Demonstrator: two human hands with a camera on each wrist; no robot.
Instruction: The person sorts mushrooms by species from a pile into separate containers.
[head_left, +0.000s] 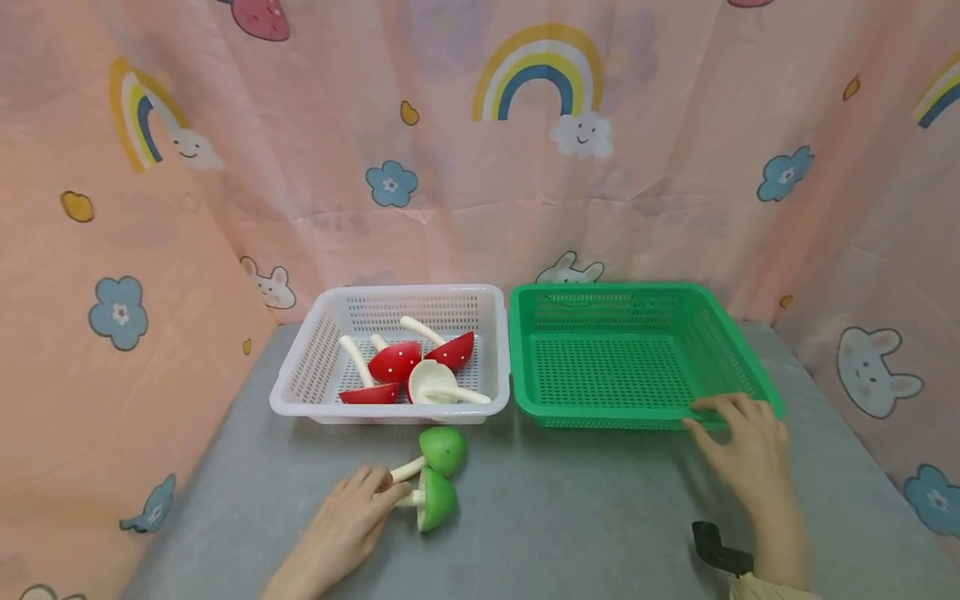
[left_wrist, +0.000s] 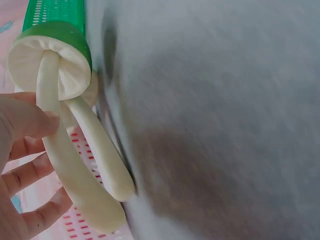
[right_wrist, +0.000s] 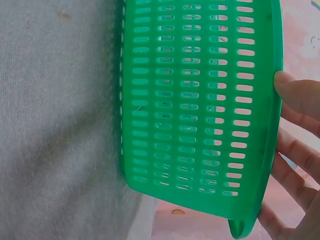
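Note:
Two green-capped toy mushrooms lie close together on the grey table, in front of the white basket. My left hand (head_left: 356,510) pinches the stem of the nearer green mushroom (head_left: 437,500), thumb on the stem in the left wrist view. Right behind it is the other green mushroom (head_left: 442,451), its stem passing close to my fingers. At the front right corner of the green basket (head_left: 600,414), my right hand (head_left: 750,450) grips the rim. The right wrist view has the thumb on the rim's edge and the fingers reaching behind it.
Left of the green basket, nearly side by side, stands a white basket (head_left: 315,409) with several red-capped toy mushrooms (head_left: 395,362). A patterned pink curtain (head_left: 450,233) hangs behind both. By my right forearm is a black strap-like piece (head_left: 716,550).

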